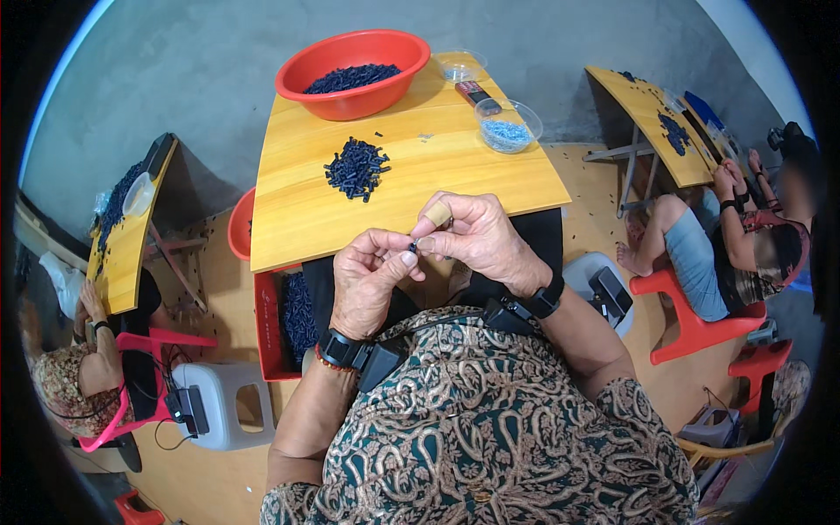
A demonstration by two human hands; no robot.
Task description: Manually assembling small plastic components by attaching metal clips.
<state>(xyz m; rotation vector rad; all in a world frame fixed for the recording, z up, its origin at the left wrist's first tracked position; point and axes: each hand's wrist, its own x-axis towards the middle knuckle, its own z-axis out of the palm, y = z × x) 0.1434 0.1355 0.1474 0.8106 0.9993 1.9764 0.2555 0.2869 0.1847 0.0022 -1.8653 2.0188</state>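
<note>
Between the thumb and fingertips of my left hand (372,276) I pinch a small dark piece (413,248), my right hand's (472,241) fingertips drawn narrow against it, their grip hidden, below a red basin (350,108) of dark pieces (354,79) and a clear tub (535,127) of blue bits (506,132) on the yellow table (302,210) by a grey wall (210,70).

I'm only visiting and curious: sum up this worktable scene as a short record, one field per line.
Left hand: pinches a small dark piece
Right hand: meets the left at that piece; exact grip unclear
Wrap: tan, on a right-hand finger
Table: yellow, wood-toned
On it: loose dark pile; red basin of dark pieces; clear tub of blue pieces
Beside and lower: red crate with dark pieces
Seated nearby: left co-worker, right co-worker
</note>
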